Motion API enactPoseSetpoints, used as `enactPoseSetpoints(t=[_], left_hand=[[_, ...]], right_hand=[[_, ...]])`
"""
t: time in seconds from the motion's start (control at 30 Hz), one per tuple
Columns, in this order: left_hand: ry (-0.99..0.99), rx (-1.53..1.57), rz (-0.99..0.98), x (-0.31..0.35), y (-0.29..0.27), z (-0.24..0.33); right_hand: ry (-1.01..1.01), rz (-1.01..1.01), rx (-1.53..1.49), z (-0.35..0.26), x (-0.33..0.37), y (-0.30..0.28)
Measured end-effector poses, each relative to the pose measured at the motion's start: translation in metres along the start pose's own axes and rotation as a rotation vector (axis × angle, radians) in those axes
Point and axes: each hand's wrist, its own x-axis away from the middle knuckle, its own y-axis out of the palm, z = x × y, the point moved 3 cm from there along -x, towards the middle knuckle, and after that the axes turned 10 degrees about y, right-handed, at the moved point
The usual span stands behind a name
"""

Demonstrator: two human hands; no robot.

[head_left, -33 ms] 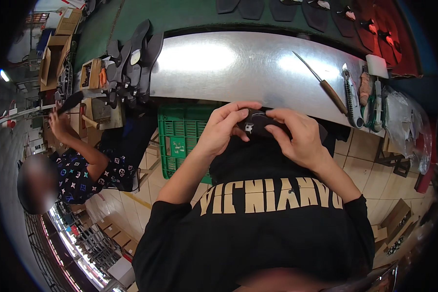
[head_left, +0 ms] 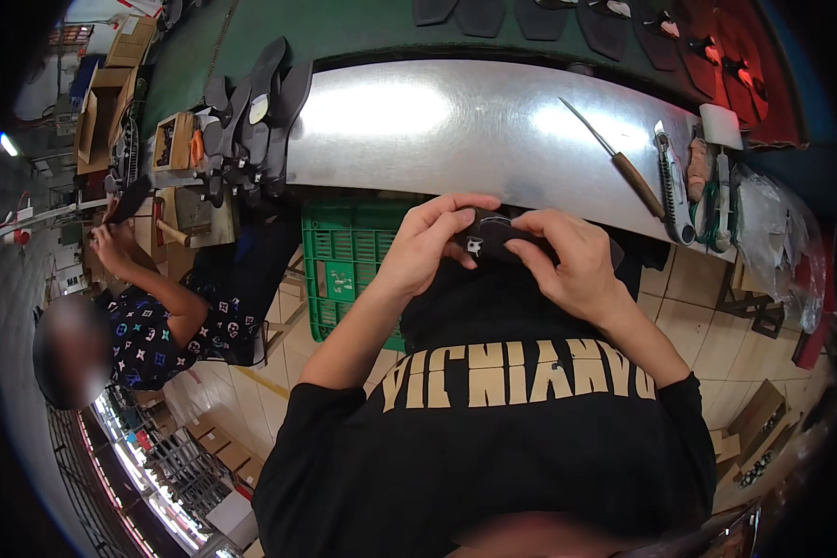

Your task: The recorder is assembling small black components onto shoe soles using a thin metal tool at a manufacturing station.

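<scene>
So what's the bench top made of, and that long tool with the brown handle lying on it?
Bench top: looks like bare sheet metal, silvery, with broad blurred glare.
Long tool: thin grey blade, probably steel; brown handle, likely wood, though plastic is possible.

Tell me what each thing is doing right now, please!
Left hand: gripping the small black piece.
Right hand: pinching that piece's other end.
Small black piece: held up, off the metal table.
Wooden-handled tool: lying flat, untouched.
Green crate: sitting under the table.

Small black piece at frame centre mostly hidden by both hands' fingers; shape can't tell. Co-worker's face, lower left, blurred.
</scene>
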Motion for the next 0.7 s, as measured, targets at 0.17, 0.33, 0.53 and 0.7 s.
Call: enactPoseSetpoints(t=[0.17,0.33,0.53,0.7], left_hand=[[-0.061,-0.035,-0.064,-0.004,0.002,-0.002],[-0.060,-0.103,-0.056,-0.002,0.009,-0.001],[0.018,-0.208,-0.069,0.001,0.004,-0.010],[0.083,-0.117,0.019,0.004,0.009,-0.014]], right_hand=[[0.111,-0.026,-0.014,0.009,0.001,0.002],[0.122,-0.045,0.039,0.013,0.003,0.003],[0.109,-0.061,0.034,0.012,0.002,0.001],[0.226,-0.040,-0.138,0.009,-0.002,0.001]])
